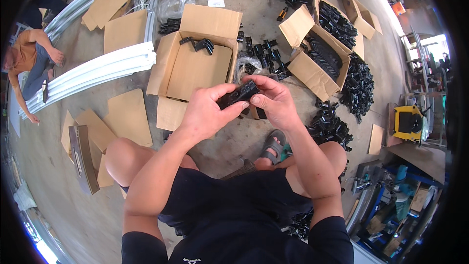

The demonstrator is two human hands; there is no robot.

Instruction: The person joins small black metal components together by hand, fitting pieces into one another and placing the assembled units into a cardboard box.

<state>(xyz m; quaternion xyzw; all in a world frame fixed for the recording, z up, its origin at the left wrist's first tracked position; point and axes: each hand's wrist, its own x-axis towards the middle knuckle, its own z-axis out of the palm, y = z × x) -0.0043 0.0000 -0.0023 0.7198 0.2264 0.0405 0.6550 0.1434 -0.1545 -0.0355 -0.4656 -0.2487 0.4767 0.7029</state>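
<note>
Between my two hands is a black bracket-like fitting [238, 95], tilted, with holes in its face. My left hand [205, 108] grips its left end, thumb along the near side. My right hand [274, 102] pinches the right end between thumb and fingers. Part of the fitting is hidden by the fingers, so its full shape does not show. Just beyond my left hand stands an open cardboard box [164, 76]. Two black angled fittings [204, 46] lie on the flat cardboard inside it. Past my right hand, another open box [312, 79] holds stacked black parts.
Black fittings are heaped on the floor at the right [359, 85] and by my right knee [332, 124]. Long white metal profiles [102, 68] lie at the left, near a crouching person [34, 51]. Flat cardboard pieces [129, 117] lie nearby. A shelf [403, 205] stands right.
</note>
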